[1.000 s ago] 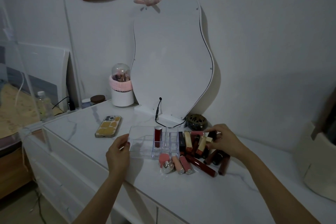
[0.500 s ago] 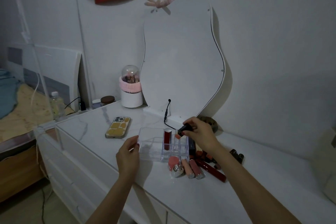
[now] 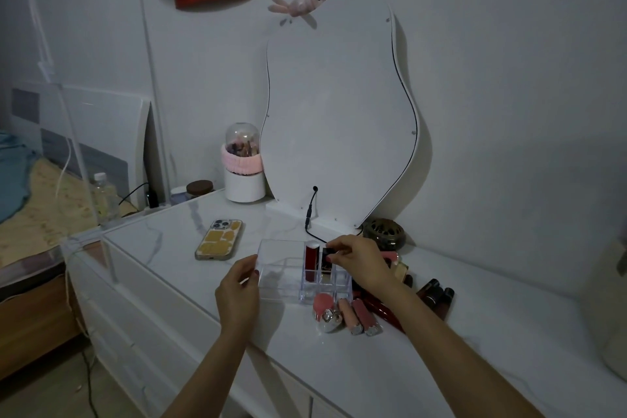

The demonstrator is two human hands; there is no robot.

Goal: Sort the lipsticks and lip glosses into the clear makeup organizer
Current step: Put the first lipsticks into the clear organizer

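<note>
The clear makeup organizer (image 3: pixel 281 256) stands on the white marble dresser top. A dark red lipstick (image 3: pixel 310 262) stands upright in one of its small slots. My right hand (image 3: pixel 359 263) pinches a black lipstick (image 3: pixel 326 253) by its top and holds it upright in the slot beside the red one. My left hand (image 3: pixel 239 295) grips the organizer's front left corner. Several pink and dark red lipsticks and glosses (image 3: pixel 354 314) lie loose in front of and to the right of the organizer, partly hidden by my right forearm.
A phone (image 3: pixel 220 239) in a yellow case lies left of the organizer. A wavy mirror (image 3: pixel 336 112) with a black cable leans on the wall behind. A domed brush holder (image 3: pixel 243 166) and a dark round burner (image 3: pixel 383 234) flank it. The dresser's front edge runs just below my left hand.
My right hand took a black lipstick from the pile on the right, carried it left over the organizer and lowered it into a slot. My left hand stayed on the organizer.
</note>
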